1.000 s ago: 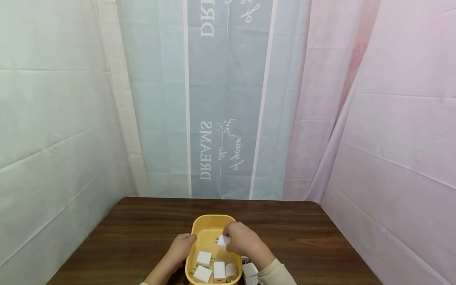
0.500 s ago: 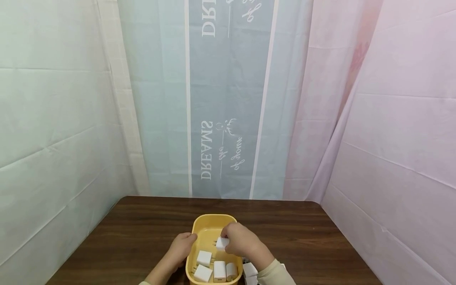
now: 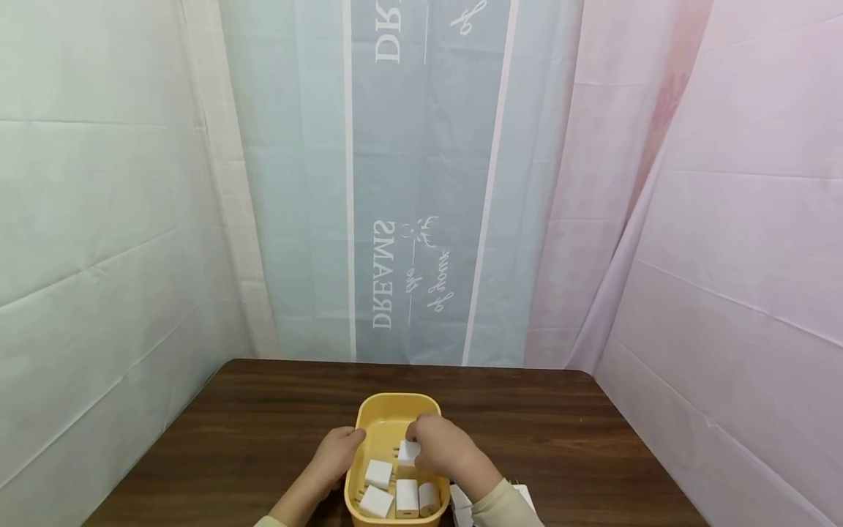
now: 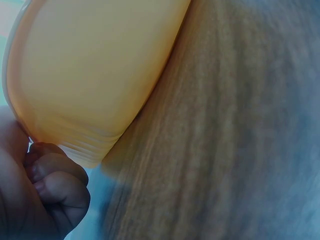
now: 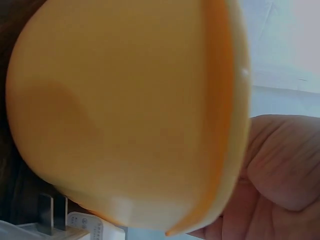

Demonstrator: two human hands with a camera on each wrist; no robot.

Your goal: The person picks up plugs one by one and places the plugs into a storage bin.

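Observation:
A yellow bin [image 3: 385,433] stands near the front of the table, with several white plug adapters [image 3: 376,502] in its near half. My left hand [image 3: 332,457] grips its left rim, thumb over the edge; in the left wrist view that hand [image 4: 50,190] has its fingers curled at the bin's wall [image 4: 95,65]. Over the right rim reaches my right hand [image 3: 448,450], pinching a white adapter [image 3: 407,453] inside the bin, prongs to the left. In the right wrist view the bin's wall [image 5: 115,110] hides the fingertips of that hand [image 5: 282,175].
More white adapters [image 3: 462,505] lie on the dark wooden table [image 3: 276,410] just right of the bin, partly behind my right forearm. One there shows its upright metal prongs [image 5: 46,215] in the right wrist view. Cloth curtains [image 3: 421,183] hang behind and on both sides.
My right hand and the adapter it pinches have moved slightly left and nearer the adapters in the bin. My left hand keeps its grip on the rim.

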